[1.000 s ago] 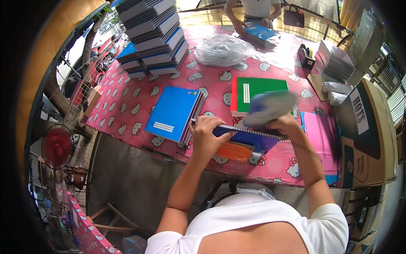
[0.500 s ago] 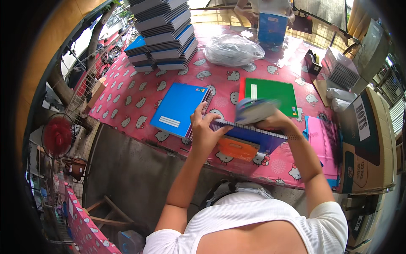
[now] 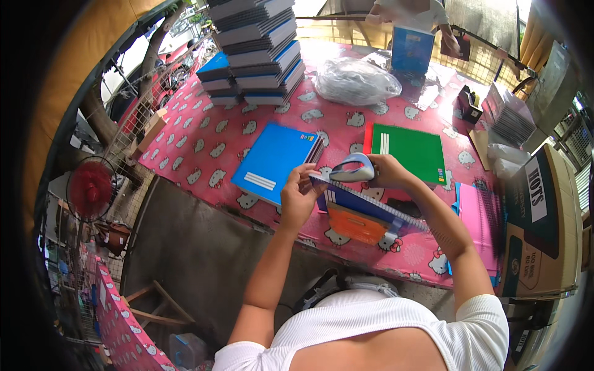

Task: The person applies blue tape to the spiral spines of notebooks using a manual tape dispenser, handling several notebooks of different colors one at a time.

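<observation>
The left hand (image 3: 299, 196) holds the near left end of a dark blue spiral notebook with a wire edge (image 3: 365, 207). Its fingers are curled tight around that end. The right hand (image 3: 385, 172) is closed around a blue and grey tool with a curved top (image 3: 352, 168), and the tool sits on the top left corner of the notebook. The notebook is lifted and tilted, over the near edge of the table with the pink cartoon-cat cloth (image 3: 204, 148). Just under the notebook is an orange book (image 3: 352, 224), close to the near edge.

A light blue notebook with white stripes (image 3: 275, 162) lies flat on the table, just left of the hands. A green notebook (image 3: 408, 150) lies flat behind the right hand. A pink notebook (image 3: 473, 222) lies at the right side, near a brown cardboard box (image 3: 544, 229) at the right edge. A tall stack of notebooks (image 3: 257, 49) stands at the far left corner. A clear plastic bag (image 3: 356, 80) lies near the far edge. Another person at the far edge holds a blue book (image 3: 411, 49) upright.
</observation>
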A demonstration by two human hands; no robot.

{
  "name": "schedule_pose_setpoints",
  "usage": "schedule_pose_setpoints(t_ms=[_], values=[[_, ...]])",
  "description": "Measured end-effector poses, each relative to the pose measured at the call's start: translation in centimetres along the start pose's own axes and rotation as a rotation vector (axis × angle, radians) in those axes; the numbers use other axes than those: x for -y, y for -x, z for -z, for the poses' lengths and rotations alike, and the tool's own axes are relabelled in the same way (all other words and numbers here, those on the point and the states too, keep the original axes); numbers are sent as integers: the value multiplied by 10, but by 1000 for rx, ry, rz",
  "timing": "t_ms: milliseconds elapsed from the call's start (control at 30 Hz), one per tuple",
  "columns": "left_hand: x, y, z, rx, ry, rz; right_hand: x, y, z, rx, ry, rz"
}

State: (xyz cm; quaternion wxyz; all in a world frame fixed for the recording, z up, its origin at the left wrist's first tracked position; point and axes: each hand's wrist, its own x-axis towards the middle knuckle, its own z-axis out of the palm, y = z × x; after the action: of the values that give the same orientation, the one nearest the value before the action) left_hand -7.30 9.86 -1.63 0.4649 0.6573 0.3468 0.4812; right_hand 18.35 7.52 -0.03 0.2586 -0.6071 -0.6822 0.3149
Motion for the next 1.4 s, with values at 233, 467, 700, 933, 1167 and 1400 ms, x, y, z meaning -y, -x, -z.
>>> schedule_pose_setpoints(t_ms=[233,467,700,933,1167,1400], values=[[-5,-2,3,14,91,26,12,-3,-3,54,-268,40],[6,-8,20,48,279,202,-6,9,-10,-37,356,43],[16,-17,21,233,483,215,-89,167,-29,-384,558,-421],[34,-26,12,188,660,75,-109,269,-47,-612,572,-773],[44,-37,1,255,604,195,-125,300,-58,-480,589,-888],[30,-35,-4,327,764,151,-136,306,-68,-564,629,-1014]])
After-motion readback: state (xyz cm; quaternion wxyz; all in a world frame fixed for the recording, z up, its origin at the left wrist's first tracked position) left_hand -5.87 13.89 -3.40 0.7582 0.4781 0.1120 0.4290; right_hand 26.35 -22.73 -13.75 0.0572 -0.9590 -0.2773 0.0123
